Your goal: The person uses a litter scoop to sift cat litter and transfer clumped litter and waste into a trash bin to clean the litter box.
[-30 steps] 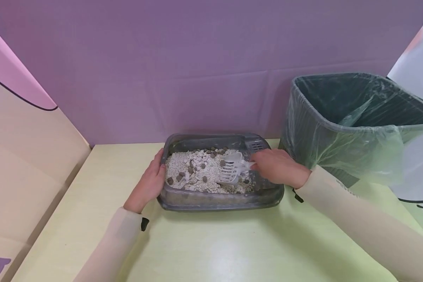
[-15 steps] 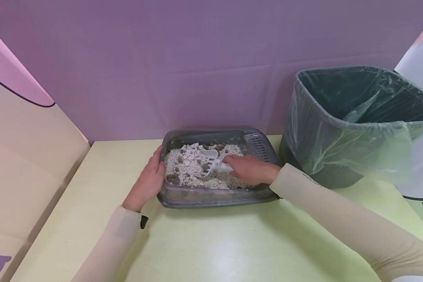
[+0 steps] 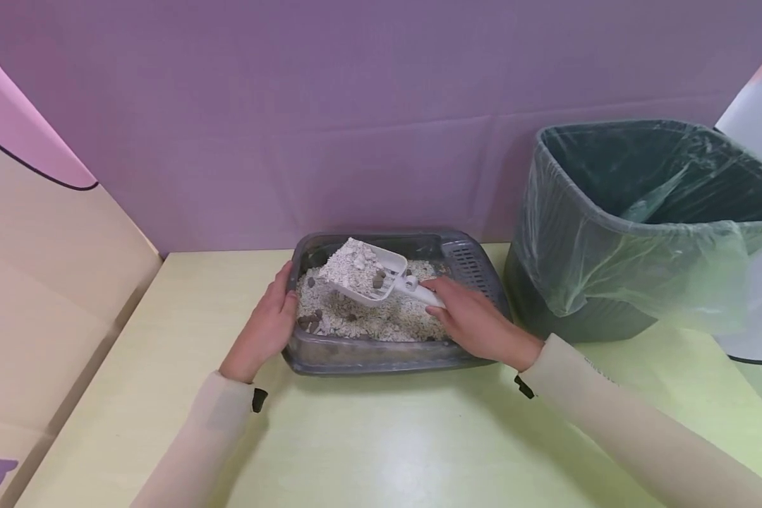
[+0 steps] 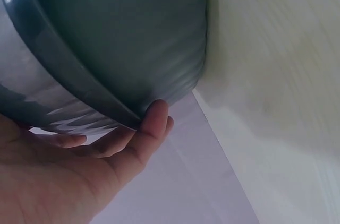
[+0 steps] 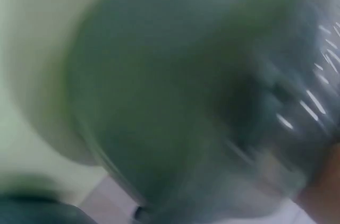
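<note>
The right-wrist view is badly blurred, a smear of grey-green shapes with only a sliver of the person at its right edge, so the grip is readable from the head view alone. There, the right hand (image 3: 476, 317) has its fingers wrapped around the handle of a white plastic scoop with a slotted bowl (image 3: 406, 284), covering the handle's end. A heap of pale, granular litter (image 3: 349, 270) hides the bowl's floor and most of its leading edge. The bin, a tall dark-grey plastic one (image 3: 600, 321) with a clear plastic liner (image 3: 641, 264) draped over its rim, is cut off at the right. The scoop is held above the litter bed in an open, dark-grey translucent plastic tray (image 3: 381, 358), left of the tray's middle; its long axis slants, bowl toward the far left, handle toward the near right. Slots show near the handle, beside dark brown lumps (image 3: 378, 280) among the heaped grains. The left hand (image 3: 265, 327) grips the tray's left end, fingers against its rim; the left-wrist view shows their tips partly tucked behind the wall. The tray rests on a pale yellow surface (image 3: 368, 437).
</note>
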